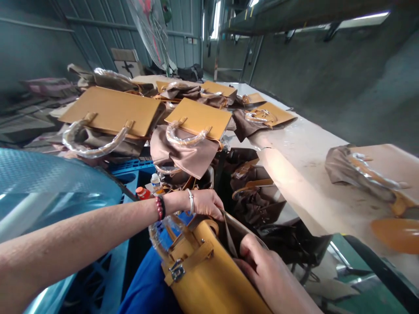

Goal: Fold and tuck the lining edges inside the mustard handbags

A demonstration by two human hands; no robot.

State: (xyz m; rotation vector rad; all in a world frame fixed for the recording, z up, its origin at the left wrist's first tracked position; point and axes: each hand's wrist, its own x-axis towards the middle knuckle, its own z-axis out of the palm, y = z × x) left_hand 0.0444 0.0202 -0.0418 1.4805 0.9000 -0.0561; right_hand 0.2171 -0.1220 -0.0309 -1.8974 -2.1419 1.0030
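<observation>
Holding the tan bag (212,279) open above your blue-clad lap (144,283).
Your left hand (207,204) is pinching the brown lining (231,237) at its upper edge; your right hand (265,266) is curling into the mouth, its grip impossible to tell. The tilting bag could slip if your left pinch loosens, and the slack lining could crease. Beyond, a pale worktable (307,183) is supporting more bags (113,107) beside a grey wall (327,69).
</observation>
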